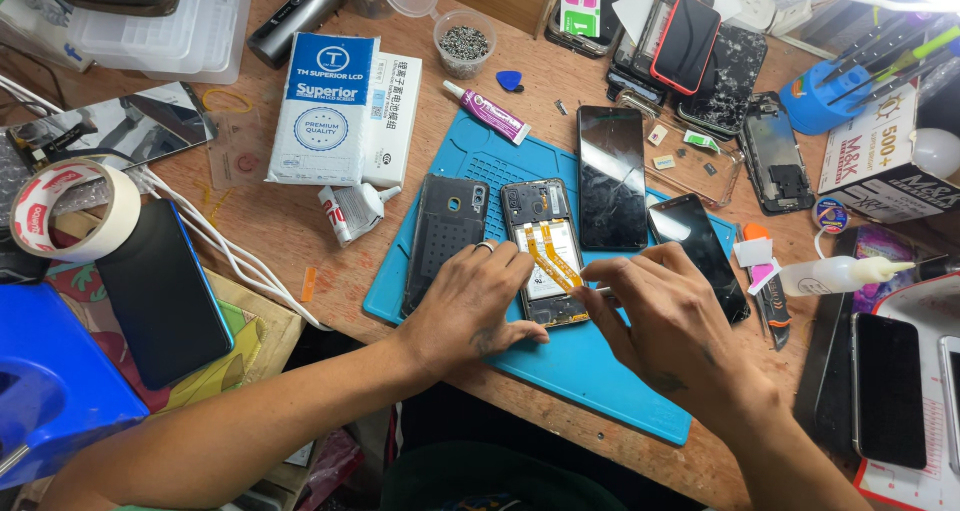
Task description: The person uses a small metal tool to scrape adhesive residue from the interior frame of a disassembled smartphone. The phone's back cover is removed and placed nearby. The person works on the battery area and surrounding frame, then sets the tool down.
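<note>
Head view: opened phone (545,251), flat rectangle with bare metal frame and orange ribbon cables, lying on the ridged blue rubber mat (590,371). Left hand (470,306) palm-down, fingers spread, pressing the phone's lower left edge. Right hand (665,316) arched, fingertips pinched narrow on a thin tool at the phone's right edge. Matte black back cover (445,231) just left of the phone.
</note>
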